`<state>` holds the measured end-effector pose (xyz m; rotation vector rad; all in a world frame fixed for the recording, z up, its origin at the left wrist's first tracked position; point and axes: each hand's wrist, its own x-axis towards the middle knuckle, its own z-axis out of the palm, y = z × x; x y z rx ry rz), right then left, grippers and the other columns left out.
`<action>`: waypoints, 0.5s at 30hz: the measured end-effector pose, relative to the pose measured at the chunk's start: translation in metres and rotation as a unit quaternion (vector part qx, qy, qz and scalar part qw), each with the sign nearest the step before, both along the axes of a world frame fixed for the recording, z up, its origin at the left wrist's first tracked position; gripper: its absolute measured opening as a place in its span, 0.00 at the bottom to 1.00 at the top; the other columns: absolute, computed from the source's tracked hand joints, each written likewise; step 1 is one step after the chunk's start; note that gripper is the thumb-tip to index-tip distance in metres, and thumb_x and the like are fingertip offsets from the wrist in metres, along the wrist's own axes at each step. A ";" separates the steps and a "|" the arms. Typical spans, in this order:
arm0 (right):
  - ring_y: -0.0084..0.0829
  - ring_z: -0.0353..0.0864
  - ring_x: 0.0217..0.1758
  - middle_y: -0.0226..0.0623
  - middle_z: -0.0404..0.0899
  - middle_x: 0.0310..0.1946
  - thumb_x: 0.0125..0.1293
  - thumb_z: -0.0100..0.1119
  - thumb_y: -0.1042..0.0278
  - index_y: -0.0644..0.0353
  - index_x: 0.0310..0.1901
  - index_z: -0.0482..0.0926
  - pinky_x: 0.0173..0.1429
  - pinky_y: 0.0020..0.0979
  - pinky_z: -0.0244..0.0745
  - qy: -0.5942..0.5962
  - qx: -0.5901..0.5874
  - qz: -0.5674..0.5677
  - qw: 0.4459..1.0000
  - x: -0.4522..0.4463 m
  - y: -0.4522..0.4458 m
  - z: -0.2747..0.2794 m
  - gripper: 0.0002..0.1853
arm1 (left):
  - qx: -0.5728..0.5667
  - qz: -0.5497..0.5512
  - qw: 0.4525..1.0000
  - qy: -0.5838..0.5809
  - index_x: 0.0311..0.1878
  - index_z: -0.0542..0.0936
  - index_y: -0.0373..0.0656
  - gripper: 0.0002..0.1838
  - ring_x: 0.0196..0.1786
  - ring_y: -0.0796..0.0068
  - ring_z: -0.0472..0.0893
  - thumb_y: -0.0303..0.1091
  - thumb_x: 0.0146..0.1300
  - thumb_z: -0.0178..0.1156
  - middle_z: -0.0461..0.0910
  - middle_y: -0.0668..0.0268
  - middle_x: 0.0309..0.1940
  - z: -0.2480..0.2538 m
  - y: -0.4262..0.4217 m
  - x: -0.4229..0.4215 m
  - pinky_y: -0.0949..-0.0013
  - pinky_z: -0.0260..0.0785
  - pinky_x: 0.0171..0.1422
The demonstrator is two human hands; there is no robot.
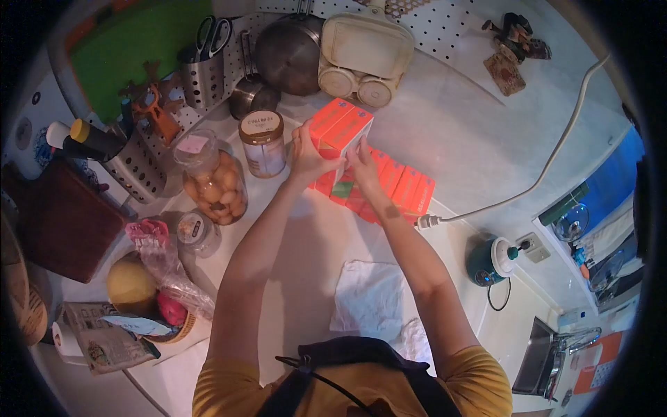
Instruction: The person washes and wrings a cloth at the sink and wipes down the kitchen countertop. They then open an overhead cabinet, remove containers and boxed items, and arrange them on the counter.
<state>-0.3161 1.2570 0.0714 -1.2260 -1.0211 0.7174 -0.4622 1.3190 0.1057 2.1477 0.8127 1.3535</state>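
Two orange-red boxes [340, 127] are held side by side between my hands, above the left end of a row of similar boxes [399, 184] at the back of the counter. My left hand [309, 156] grips their left side, fingers wrapped round the edge. On the right side my right hand [363, 167] presses its fingers against the lower right face of the boxes. A green patch shows on a box in the row just beneath my hands. A brown-lidded jar [264, 149] stands to the left of my left hand.
Left of the arms are a large jar of round things [215, 184], a small jar [198, 233] and a fruit basket [184, 330]. A white cloth [368, 299] lies between the forearms. Pans [288, 55] hang behind; a plugged cord [500, 205] and green-white appliance [490, 260] are right.
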 end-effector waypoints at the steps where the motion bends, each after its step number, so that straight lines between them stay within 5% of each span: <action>1: 0.28 0.69 0.55 0.43 0.64 0.60 0.68 0.49 0.58 0.65 0.70 0.39 0.53 0.28 0.69 -0.037 0.012 -0.010 0.999 0.001 -0.005 -0.002 0.39 | -0.007 -0.001 1.000 -0.018 0.64 0.52 0.39 0.56 0.62 0.50 0.59 0.41 0.31 0.75 0.59 0.49 0.57 -0.002 -0.005 0.001 0.53 0.54 0.65; 5: 0.28 0.67 0.58 0.44 0.62 0.63 0.68 0.50 0.60 0.66 0.70 0.40 0.56 0.28 0.68 0.046 -0.003 0.041 0.998 0.001 -0.054 0.023 0.38 | -0.008 -0.022 0.998 -0.050 0.63 0.52 0.40 0.57 0.60 0.48 0.60 0.42 0.29 0.76 0.60 0.48 0.55 -0.003 -0.035 0.011 0.51 0.56 0.64; 9: 0.26 0.69 0.55 0.43 0.62 0.63 0.67 0.50 0.66 0.67 0.70 0.42 0.54 0.26 0.68 0.045 0.043 -0.070 0.996 0.022 -0.094 0.035 0.36 | 0.045 -0.064 0.995 -0.054 0.63 0.52 0.39 0.57 0.60 0.48 0.59 0.41 0.29 0.77 0.59 0.48 0.55 0.017 -0.071 0.045 0.50 0.55 0.63; 13: 0.25 0.70 0.51 0.42 0.62 0.62 0.67 0.49 0.70 0.67 0.70 0.42 0.52 0.25 0.68 0.057 0.081 -0.090 0.991 0.061 -0.117 0.051 0.35 | -0.029 -0.116 0.991 -0.063 0.65 0.51 0.37 0.58 0.61 0.48 0.59 0.40 0.31 0.77 0.59 0.47 0.56 0.029 -0.091 0.088 0.50 0.52 0.65; 15: 0.25 0.70 0.49 0.41 0.63 0.61 0.68 0.48 0.66 0.64 0.70 0.41 0.51 0.26 0.69 0.028 0.048 -0.117 0.992 0.091 -0.111 0.030 0.35 | -0.004 -0.103 0.993 -0.051 0.64 0.52 0.37 0.58 0.61 0.47 0.59 0.42 0.32 0.77 0.59 0.46 0.56 0.022 -0.091 0.110 0.50 0.53 0.64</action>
